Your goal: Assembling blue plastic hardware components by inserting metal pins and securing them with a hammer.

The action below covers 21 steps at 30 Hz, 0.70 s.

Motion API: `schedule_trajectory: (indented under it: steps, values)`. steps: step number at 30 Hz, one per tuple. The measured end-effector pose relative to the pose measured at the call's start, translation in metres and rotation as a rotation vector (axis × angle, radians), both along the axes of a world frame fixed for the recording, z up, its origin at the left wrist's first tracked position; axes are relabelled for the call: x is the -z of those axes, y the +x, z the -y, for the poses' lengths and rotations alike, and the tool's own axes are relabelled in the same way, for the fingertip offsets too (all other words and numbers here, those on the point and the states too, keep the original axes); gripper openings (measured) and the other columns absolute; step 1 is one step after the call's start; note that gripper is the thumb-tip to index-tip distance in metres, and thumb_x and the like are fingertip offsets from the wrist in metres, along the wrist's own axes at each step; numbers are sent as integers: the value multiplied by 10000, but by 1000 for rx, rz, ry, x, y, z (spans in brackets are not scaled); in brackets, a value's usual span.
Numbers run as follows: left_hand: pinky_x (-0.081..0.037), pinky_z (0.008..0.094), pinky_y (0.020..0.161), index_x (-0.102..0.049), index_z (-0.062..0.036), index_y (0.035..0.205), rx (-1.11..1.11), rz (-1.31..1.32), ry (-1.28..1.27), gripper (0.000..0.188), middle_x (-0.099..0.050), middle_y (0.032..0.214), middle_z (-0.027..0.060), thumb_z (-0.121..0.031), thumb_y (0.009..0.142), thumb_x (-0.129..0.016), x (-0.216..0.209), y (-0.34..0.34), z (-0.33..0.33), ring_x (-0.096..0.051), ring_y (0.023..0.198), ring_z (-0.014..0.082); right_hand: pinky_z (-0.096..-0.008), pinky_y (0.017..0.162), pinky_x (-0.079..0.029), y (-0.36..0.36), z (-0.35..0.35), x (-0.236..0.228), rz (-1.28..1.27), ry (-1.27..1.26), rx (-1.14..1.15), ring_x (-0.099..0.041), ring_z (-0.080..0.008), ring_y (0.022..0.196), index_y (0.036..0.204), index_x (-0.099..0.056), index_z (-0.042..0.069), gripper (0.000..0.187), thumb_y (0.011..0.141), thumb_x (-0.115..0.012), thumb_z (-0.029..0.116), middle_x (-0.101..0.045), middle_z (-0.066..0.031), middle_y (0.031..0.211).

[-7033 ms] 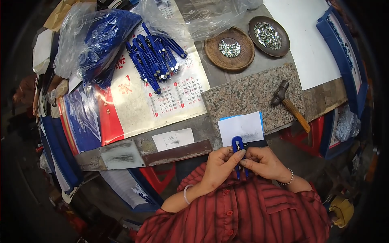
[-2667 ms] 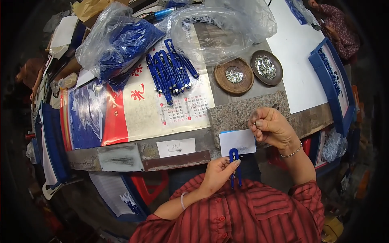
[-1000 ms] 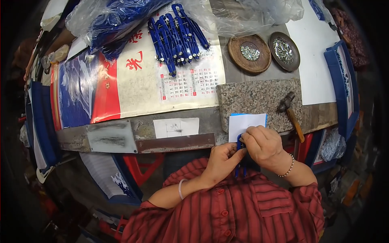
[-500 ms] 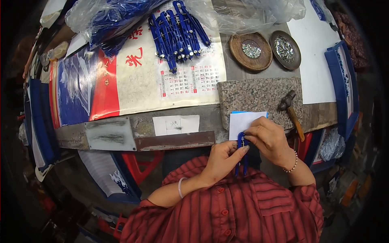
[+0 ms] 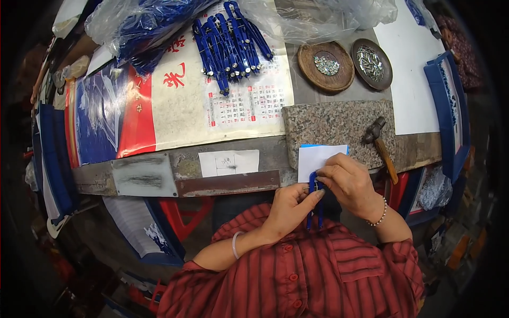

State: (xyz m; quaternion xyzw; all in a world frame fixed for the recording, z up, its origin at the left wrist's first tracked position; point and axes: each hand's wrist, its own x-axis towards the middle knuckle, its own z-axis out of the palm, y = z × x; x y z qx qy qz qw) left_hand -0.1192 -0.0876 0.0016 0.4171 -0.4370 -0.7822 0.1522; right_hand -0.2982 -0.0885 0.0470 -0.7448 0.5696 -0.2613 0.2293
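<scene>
A slim blue two-legged piece (image 5: 312,180) with a rounded top and a thin metal pin across it is held upright between my hands at the table's front edge. My left hand (image 5: 283,211) pinches it from the left, thumb on its front. The fingers of my right hand (image 5: 350,185) are closed at its upper right, partly hiding it. Its two legs hang below my hands, in front of the striped red shirt. Just behind lies a small white sheet (image 5: 318,161) with a blue edge, on the front of a speckled stone slab (image 5: 328,124).
A hammer (image 5: 383,150) rests on the slab's right side. Two wooden dishes hold small metal parts: flat bits (image 5: 326,65) and short pins (image 5: 369,62). Several similar blue pieces (image 5: 228,50) lie piled on a calendar sheet (image 5: 185,116). Clear plastic bags (image 5: 328,21) cover the back.
Both hands stay at the blue piece in nearly the same pose. The view has shifted very slightly; nothing has been let go or picked up.
</scene>
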Motion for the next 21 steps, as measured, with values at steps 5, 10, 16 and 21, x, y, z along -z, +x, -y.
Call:
schedule_trajectory:
  steps: [5,10,16,21]
  values:
    - [-383,187,503,-628,2,822,-11,1,18,173,-580,660,-31,-150,902,-610,-1,-1,0,-476,592,9,-338,594,-489,0,0,0,17,3,2,-592,-249,693,859,-615,19,222,661,-715,21,-551,-78,808]
    - [-390,184,509,-635,1,839,-9,0,30,172,-582,666,-34,-157,902,-613,-2,0,1,-479,594,11,-343,617,-491,-4,-3,-4,28,29,-21,-592,-259,725,903,-611,11,245,681,-713,25,-554,-91,839]
    - [-382,181,502,-636,3,837,-5,2,56,202,-575,659,-40,-186,904,-615,-6,-2,3,-473,588,7,-384,810,-465,-32,-24,-29,-172,-34,320,-558,-349,951,1101,-544,-8,368,746,-639,-26,-549,-186,1064]
    - [-369,179,480,-620,1,798,-6,-2,30,225,-559,639,-43,-198,903,-617,-5,1,2,-457,562,-1,-413,922,-407,-51,-43,-20,-546,51,489,-487,-379,1072,1212,-447,-25,474,749,-537,-58,-497,-205,1167]
